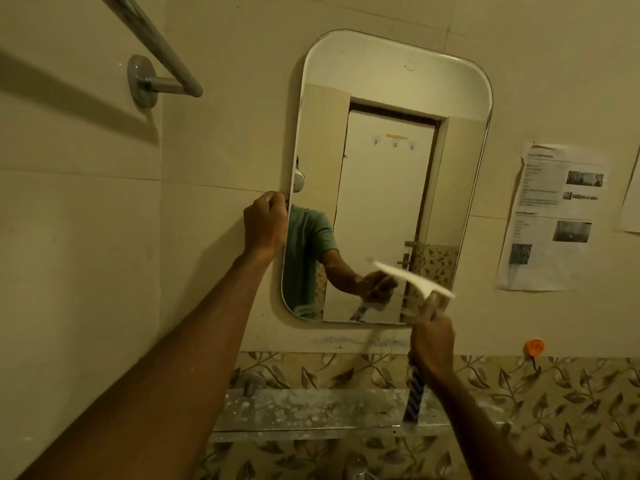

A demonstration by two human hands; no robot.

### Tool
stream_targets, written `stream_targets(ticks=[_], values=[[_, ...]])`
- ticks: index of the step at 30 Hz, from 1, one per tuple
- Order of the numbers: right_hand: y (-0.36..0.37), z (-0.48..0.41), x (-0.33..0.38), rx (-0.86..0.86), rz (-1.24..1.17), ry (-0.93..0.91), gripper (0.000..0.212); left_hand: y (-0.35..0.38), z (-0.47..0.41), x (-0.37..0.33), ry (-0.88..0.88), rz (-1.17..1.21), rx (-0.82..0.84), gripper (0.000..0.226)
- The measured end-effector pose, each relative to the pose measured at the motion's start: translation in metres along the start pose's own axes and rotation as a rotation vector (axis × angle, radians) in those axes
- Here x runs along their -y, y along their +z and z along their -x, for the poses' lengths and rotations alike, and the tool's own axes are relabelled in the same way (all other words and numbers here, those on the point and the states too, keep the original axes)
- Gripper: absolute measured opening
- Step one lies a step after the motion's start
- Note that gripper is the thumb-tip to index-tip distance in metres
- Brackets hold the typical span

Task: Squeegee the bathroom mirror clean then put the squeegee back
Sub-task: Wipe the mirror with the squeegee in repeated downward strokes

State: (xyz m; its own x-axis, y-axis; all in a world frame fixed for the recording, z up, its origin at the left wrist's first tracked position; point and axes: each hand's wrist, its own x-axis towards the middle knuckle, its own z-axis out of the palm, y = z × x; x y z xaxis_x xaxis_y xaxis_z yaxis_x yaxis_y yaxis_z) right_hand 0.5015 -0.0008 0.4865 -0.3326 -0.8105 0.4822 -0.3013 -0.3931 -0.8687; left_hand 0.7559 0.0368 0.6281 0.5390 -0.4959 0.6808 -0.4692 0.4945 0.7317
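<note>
1. Left hand [265, 225] is curling closed around the left edge of the mirror [384, 174], mid-frame. Likely steadying the pane so it isn't shifting on the wall under blade pressure.
2. Right hand [433, 336] is clamping tight on the squeegee [414, 280] handle, lower right of the mirror. Grip is sitting high, just under the head, probably for better control of blade angle.
3. Blade is running tilted, left end higher, right end crossing the mirror's right edge. Looks blurred, so contact with the glass is hard to confirm; it appears touching or just off it.
4. Striped handle is hanging down below the fist, crossing in front of the glass shelf [311, 410] at bottom centre.
5. Lower left corner of the mirror is showing smears, so the wiping step is reading as in progress, not finished.
6. Orange hook [535, 348] is sitting on the wall at lower right, empty. Possibly the squeegee's home; can't confirm.
7. Risk: dirty streak on the wall under the mirror suggests runoff is collecting there.
</note>
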Motion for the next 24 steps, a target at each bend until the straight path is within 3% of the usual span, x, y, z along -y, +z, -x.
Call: stream_targets(ticks=[3, 11, 17, 24], values=[[0.013, 0.034, -0.011, 0.045, 0.080, -0.034, 0.061, -0.001, -0.001, 0.004, -0.004, 0.033, 0.027, 0.039], [0.042, 0.011, 0.068, 0.037, 0.011, -0.262, 0.058, -0.002, -0.001, -0.002, -0.079, 0.064, 0.031, 0.038], [0.057, 0.071, 0.002, 0.122, 0.102, -0.116, 0.058, 0.000, 0.001, -0.003, -0.053, 0.049, -0.002, 0.037], [0.054, 0.033, 0.068, 0.069, 0.008, -0.291, 0.053, 0.000, 0.000, 0.001, -0.021, 0.029, 0.012, 0.038]])
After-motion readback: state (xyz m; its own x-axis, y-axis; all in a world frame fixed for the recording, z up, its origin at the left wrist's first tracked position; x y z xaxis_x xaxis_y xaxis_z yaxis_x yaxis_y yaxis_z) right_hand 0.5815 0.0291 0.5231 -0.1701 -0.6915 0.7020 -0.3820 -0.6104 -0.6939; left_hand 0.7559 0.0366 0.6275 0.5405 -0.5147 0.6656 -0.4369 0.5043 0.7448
